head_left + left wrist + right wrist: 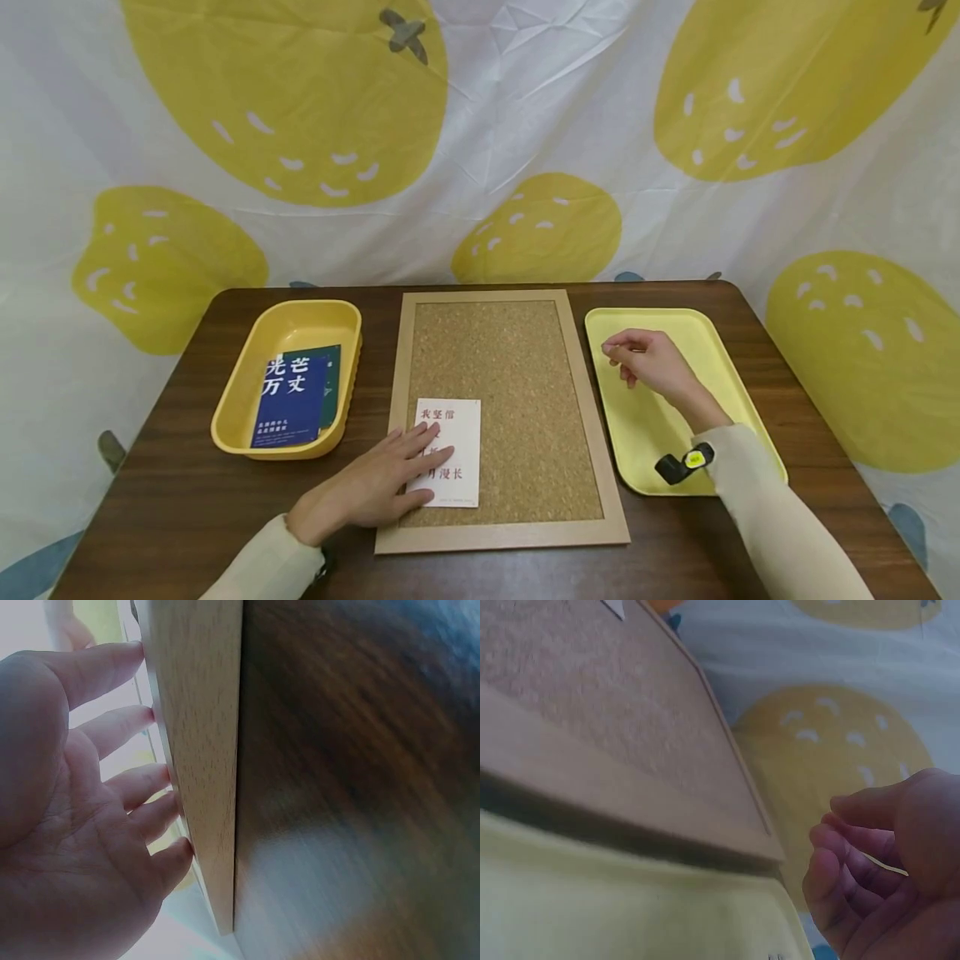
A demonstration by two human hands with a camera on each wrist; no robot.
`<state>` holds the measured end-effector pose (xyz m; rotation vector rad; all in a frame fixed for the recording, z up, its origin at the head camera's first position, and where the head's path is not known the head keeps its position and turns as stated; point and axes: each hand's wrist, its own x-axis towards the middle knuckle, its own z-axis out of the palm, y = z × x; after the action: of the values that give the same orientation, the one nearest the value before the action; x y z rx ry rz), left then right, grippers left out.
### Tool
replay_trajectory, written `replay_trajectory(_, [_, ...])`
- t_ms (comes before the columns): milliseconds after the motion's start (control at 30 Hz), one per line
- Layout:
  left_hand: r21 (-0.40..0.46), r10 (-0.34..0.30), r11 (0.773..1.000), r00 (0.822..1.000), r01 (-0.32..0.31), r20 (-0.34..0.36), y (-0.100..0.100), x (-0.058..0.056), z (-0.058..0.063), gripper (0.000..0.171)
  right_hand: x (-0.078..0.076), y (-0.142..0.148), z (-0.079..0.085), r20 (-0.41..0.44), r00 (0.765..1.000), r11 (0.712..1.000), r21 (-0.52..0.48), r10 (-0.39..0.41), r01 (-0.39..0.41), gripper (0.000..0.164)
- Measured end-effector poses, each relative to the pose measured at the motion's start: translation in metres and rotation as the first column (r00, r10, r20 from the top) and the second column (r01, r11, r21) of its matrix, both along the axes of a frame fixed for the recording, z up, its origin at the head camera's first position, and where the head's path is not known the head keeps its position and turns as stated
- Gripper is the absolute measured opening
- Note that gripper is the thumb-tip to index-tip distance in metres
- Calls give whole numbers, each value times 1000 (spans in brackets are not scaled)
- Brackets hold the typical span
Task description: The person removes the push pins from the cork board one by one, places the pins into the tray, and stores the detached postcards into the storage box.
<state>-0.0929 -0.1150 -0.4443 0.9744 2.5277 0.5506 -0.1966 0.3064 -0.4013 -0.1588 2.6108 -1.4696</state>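
My left hand (375, 479) rests with spread fingers on a white card (457, 454) printed with red characters. The card lies on the lower left of a wood-framed cork board (517, 375), and my fingers hide part of its print. Small dots show at some of its corners. My right hand (651, 362) hovers over the left side of a yellow tray (697, 333). In the right wrist view its fingers (829, 874) are curled, with thumb and index tips close together. I cannot tell whether something tiny is pinched there.
Left of the board stands a yellow basket (225, 417) holding a blue card (292, 404) that overlaps a green card (332, 387). Tiny dark items (775, 957) lie in the tray in the right wrist view. A lemon-print curtain (360, 233) hangs behind the brown table (172, 500).
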Motion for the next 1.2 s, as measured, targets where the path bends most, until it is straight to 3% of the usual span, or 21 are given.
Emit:
replay_trajectory(267, [2,4,1000,1000,-4,0,0,0,0,58,-5,-42,-6,24,993,992,-38,119,-118,26])
replay_trajectory(533, [7,-4,1000,1000,5,-13,0,1,-1,58,-4,-85,-13,52,964,965,-50,261,-259,24])
replay_trajectory(867, [6,0,1000,1000,0,-14,0,0,-1,58,-2,-126,-27,75,930,933,-38,360,-358,20])
replay_trajectory(1200, [7,-8,1000,1000,8,-20,0,1,-1,58,5,-150,-38,117,910,917,-12,398,-399,26])
